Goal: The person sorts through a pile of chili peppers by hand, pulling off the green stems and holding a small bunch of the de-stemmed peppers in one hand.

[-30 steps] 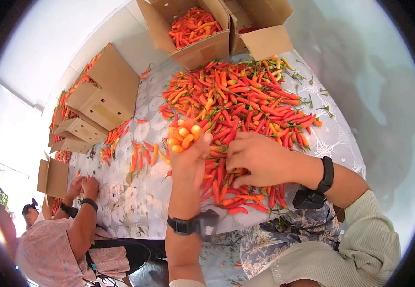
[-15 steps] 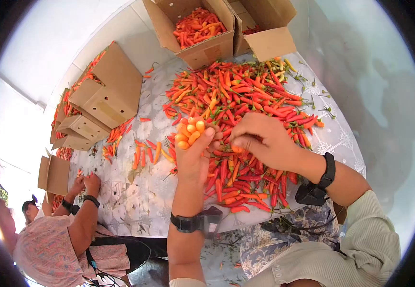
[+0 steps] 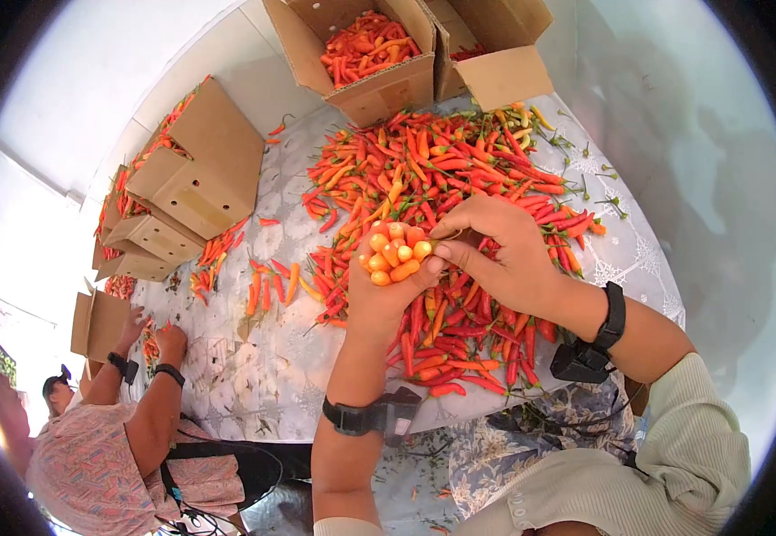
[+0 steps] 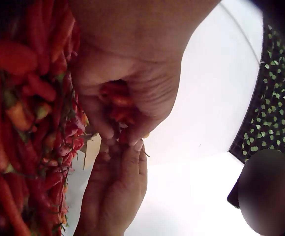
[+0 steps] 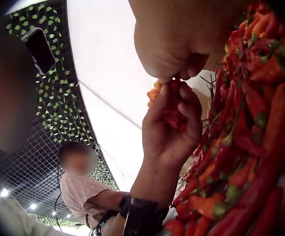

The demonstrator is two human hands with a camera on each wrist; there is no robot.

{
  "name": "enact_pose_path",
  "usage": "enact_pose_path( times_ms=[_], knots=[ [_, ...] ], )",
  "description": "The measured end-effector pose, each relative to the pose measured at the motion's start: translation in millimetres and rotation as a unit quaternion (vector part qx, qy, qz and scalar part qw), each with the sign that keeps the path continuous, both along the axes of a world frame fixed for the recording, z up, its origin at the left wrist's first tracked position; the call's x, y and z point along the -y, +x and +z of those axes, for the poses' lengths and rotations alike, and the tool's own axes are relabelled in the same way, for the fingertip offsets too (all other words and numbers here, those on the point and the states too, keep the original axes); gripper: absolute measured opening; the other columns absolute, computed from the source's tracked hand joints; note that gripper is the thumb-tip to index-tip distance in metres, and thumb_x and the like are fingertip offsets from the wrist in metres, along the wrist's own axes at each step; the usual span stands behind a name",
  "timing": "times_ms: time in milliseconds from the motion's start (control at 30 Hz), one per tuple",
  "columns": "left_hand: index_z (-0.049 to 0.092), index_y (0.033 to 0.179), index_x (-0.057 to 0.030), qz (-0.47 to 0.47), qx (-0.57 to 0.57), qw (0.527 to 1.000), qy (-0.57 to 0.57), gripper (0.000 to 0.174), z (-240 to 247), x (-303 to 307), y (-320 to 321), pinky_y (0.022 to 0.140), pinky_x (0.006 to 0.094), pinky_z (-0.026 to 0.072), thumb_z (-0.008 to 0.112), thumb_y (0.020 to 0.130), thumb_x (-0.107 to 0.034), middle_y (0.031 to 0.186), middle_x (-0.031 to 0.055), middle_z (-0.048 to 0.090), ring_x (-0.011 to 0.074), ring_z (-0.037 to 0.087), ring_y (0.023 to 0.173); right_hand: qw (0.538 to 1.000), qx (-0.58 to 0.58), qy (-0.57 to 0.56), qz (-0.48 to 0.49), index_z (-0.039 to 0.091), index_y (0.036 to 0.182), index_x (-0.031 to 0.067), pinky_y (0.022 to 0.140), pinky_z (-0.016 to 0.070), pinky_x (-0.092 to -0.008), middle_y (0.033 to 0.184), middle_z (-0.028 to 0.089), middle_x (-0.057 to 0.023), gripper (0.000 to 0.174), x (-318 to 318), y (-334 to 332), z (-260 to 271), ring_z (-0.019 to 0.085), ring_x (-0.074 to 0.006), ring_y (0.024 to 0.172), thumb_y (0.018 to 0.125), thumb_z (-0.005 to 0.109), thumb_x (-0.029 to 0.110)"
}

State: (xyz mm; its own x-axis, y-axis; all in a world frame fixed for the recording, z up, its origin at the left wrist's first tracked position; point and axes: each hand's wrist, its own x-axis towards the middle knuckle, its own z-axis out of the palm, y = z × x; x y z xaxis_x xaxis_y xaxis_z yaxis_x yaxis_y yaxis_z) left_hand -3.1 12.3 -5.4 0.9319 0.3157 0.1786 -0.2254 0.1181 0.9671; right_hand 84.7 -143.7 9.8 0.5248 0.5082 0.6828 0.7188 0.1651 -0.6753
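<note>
Head view: table [image 3: 263, 375] under a pale patterned cloth, taking up most of the frame.

Cartons: four or so brown cardboard boxes lean in a row [image 3: 200, 179] along the table's left edge, with red and orange chillies showing at their open tops. An open box [image 3: 379, 89] at the far end is filled with orange-red chillies. A second box [image 3: 504, 76] touches it on the right; only a sliver of red shows inside.

Loose pile [image 3: 459, 170] of red, orange and a few yellow-green chillies spreads across the far right of the cloth, reaching to the near edge. A short scatter of chillies [image 3: 267, 290] lies between pile and box row.

Second person [image 3: 93, 456] at lower left, cut off by the lens rim, both hands at a low box there.

Hard to make out: wrist views are dark and close, with chillies blurred to red masses. How full the row boxes are is hidden by their flaps.

Left hand [image 3: 388, 295] is raised over the pile's near side, fingers curled round a bunch [image 3: 392, 253]. Right hand [image 3: 495, 255] meets it, thumb and forefinger pinching at the bunch's right edge, other fingers bent.

Bunch: short orange and yellow-orange chillies, packed upright, rounded ends up, stalkless tops glossy, held above the pile, not touching it.
</note>
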Motion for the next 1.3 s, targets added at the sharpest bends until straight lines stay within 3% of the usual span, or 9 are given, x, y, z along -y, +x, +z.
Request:
enact_pose_path(
  times_ms=[67, 167, 467, 667, 767, 867, 967, 1300],
  knots=[
    [0.053, 0.101, -0.0028, 0.011, -0.005, 1.000, -0.007, 0.043, 2, 2, 0, 0.077, 0.0251, 0.0506, 0.080, 0.067, -0.002, 0.092, 0.0026, 0.061, 0.0111, 0.060, 0.084, 1.000, 0.009, -0.005, -0.005, 0.064, 0.088, 0.0038, 0.064, 0.0472, -0.0314, 0.081, 0.060, -0.0086, 0.012, -1, 2, -2, 0.059, -0.0219, 0.073, 0.077, 0.068, 0.007],
    [0.052, 0.100, -0.0033, 0.013, 0.042, 0.999, 0.016, 0.042, 3, 5, 2, 0.077, 0.0253, 0.0508, 0.079, 0.067, -0.001, 0.092, 0.0026, 0.060, 0.0112, 0.060, 0.085, 1.000, -0.020, 0.007, 0.014, 0.065, 0.086, 0.0045, 0.065, 0.0470, -0.0321, 0.081, 0.060, -0.0083, 0.012, -1, 0, -6, 0.059, -0.0221, 0.073, 0.075, 0.069, 0.007],
    [0.051, 0.100, -0.0049, 0.011, 0.047, 0.998, 0.034, 0.044, 6, 7, -3, 0.077, 0.0246, 0.0511, 0.079, 0.066, 0.002, 0.093, 0.0020, 0.059, 0.0109, 0.059, 0.087, 0.999, 0.034, 0.028, -0.019, 0.064, 0.080, 0.0030, 0.064, 0.0446, -0.0326, 0.078, 0.056, -0.0077, 0.010, -1, -3, -3, 0.056, -0.0233, 0.073, 0.074, 0.071, 0.007],
    [0.051, 0.100, -0.0050, -0.010, 0.029, 0.998, 0.061, 0.047, 10, 4, -6, 0.075, 0.0237, 0.0515, 0.080, 0.064, 0.003, 0.092, 0.0016, 0.058, 0.0100, 0.059, 0.084, 0.991, -0.113, 0.018, 0.069, 0.061, 0.076, 0.0011, 0.062, 0.0434, -0.0279, 0.078, 0.053, -0.0053, 0.009, 1, -2, -2, 0.055, -0.0145, 0.071, 0.078, 0.068, 0.006],
    [0.051, 0.100, -0.0049, -0.037, 0.028, 0.999, 0.028, 0.048, 11, 3, -5, 0.074, 0.0232, 0.0514, 0.080, 0.063, 0.004, 0.092, 0.0014, 0.058, 0.0096, 0.058, 0.083, 0.990, -0.113, -0.011, 0.079, 0.061, 0.076, 0.0006, 0.060, 0.0430, -0.0255, 0.077, 0.052, -0.0037, 0.010, 1, 2, -3, 0.053, -0.0108, 0.068, 0.080, 0.067, 0.006],
    [0.051, 0.099, -0.0050, -0.039, 0.022, 0.999, 0.030, 0.047, 10, 3, -5, 0.074, 0.0231, 0.0513, 0.080, 0.063, 0.004, 0.091, 0.0010, 0.058, 0.0093, 0.058, 0.083, 0.975, -0.186, -0.021, 0.122, 0.059, 0.075, 0.0016, 0.066, 0.0413, -0.0260, 0.078, 0.056, -0.0024, 0.015, 2, 5, -4, 0.051, -0.0108, 0.073, 0.083, 0.067, 0.012],
    [0.051, 0.099, -0.0051, -0.037, 0.027, 0.997, 0.064, 0.047, 11, 2, -6, 0.073, 0.0232, 0.0512, 0.081, 0.063, 0.004, 0.091, 0.0007, 0.058, 0.0092, 0.058, 0.082, 0.964, -0.219, -0.014, 0.153, 0.059, 0.076, -0.0003, 0.060, 0.0438, -0.0238, 0.078, 0.052, -0.0022, 0.013, 1, 7, -6, 0.054, -0.0079, 0.068, 0.084, 0.065, 0.008],
    [0.052, 0.095, -0.0061, -0.049, 0.031, 0.994, 0.097, 0.048, 10, -1, -6, 0.071, 0.0234, 0.0501, 0.083, 0.059, 0.001, 0.088, -0.0003, 0.057, 0.0092, 0.057, 0.078, 0.931, -0.289, -0.001, 0.223, 0.059, 0.077, 0.0000, 0.059, 0.0438, -0.0238, 0.071, 0.055, -0.0011, 0.014, -3, 11, -15, 0.054, -0.0076, 0.066, 0.086, 0.063, 0.010]
  ],
)
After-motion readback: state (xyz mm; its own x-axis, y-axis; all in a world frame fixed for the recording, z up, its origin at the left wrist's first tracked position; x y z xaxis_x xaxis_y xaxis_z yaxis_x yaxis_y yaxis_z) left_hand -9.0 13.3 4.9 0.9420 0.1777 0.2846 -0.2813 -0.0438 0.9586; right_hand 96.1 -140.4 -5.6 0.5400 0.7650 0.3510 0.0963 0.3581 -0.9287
